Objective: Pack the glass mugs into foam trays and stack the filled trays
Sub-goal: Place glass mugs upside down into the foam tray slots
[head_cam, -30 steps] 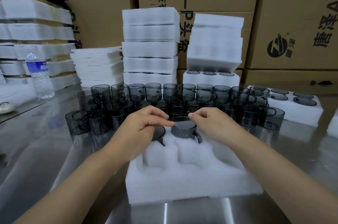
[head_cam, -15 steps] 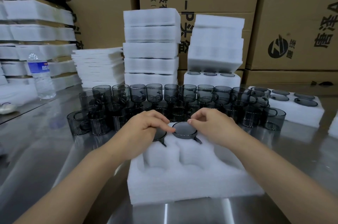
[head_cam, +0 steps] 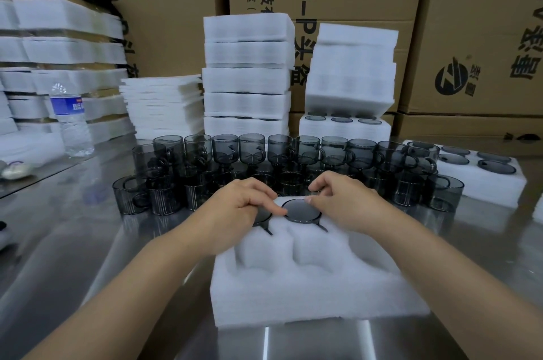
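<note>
A white foam tray [head_cam: 308, 295] lies on the steel table in front of me. A smoky grey glass mug [head_cam: 301, 209] sits upside down in its back middle pocket, sunk almost flush, handle toward me. My left hand [head_cam: 235, 212] holds the mug's left edge with curled fingertips. My right hand [head_cam: 349, 204] pinches its right and far edge with thumb and fingers. A second mug [head_cam: 261, 217] is in the back left pocket, mostly hidden under my left hand. The front pockets hold nothing.
Several loose mugs [head_cam: 252, 148] stand in rows just behind the tray. A filled tray [head_cam: 482, 180] lies at the right. Stacked trays [head_cam: 246, 74], foam sheets [head_cam: 164, 107], a water bottle [head_cam: 72, 121] and cartons [head_cam: 470, 36] stand behind.
The mug between my hands has gone down from above the tray into the back middle pocket. Both hands sank with it.
</note>
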Available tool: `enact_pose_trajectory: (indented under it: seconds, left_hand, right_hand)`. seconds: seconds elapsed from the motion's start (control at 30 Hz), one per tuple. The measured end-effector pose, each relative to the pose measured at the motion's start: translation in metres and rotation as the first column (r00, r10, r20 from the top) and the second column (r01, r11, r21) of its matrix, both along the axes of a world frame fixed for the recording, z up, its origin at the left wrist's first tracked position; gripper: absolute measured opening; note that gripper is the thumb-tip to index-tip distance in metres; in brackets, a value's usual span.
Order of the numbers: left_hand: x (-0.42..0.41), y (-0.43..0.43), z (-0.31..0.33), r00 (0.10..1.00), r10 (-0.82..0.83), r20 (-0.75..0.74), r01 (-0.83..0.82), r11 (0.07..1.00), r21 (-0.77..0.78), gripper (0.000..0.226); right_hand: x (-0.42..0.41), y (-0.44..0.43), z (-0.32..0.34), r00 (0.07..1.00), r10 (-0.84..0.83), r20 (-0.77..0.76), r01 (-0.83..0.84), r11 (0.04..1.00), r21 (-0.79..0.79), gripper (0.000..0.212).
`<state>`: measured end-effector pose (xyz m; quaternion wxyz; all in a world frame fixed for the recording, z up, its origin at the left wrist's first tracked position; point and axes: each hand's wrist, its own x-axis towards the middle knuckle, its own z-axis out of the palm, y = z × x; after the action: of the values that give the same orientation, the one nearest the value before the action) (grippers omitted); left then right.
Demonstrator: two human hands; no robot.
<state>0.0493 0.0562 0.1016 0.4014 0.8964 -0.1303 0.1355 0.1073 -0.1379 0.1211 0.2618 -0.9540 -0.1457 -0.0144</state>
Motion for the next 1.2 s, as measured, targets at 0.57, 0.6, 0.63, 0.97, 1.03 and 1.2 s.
enact_pose_trajectory:
  seconds: [0.57,0.6,0.63,0.97,1.03,1.2]
  left_hand:
    - [-0.002,-0.002,-0.002,0.999,-0.011,0.045,0.011,1.0,0.002,0.056]
    - [-0.003,-0.002,-0.002,0.998,-0.004,0.062,0.003,1.0,0.021,0.052]
    - [-0.003,-0.002,-0.001,0.993,0.026,0.112,-0.031,0.999,0.043,0.047]
    - [0.033,0.066,0.031,0.641,0.668,0.378,-0.765,0.595,0.244,0.059]
    - [0.039,0.068,0.02,0.63,0.684,0.368,-0.776,0.529,0.344,0.063]
    - [0.044,0.068,0.008,0.627,0.64,0.443,-0.774,0.45,0.445,0.053]
  right_hand:
    - [0.003,0.0,0.0,0.999,0.041,-0.01,-0.041,0.999,0.027,0.008]
    - [0.003,-0.001,0.0,0.999,0.04,-0.005,-0.039,0.999,0.021,0.008]
    - [0.003,-0.001,0.0,0.999,0.038,0.001,-0.038,0.999,0.014,0.008]
    - [0.002,-0.001,-0.004,0.993,0.053,0.102,-0.047,0.997,-0.061,0.009]
    - [0.001,-0.001,-0.006,0.99,0.071,0.122,-0.062,0.995,-0.076,0.01]
    - [0.0,-0.001,-0.006,0.985,0.085,0.15,-0.07,0.992,-0.107,0.011]
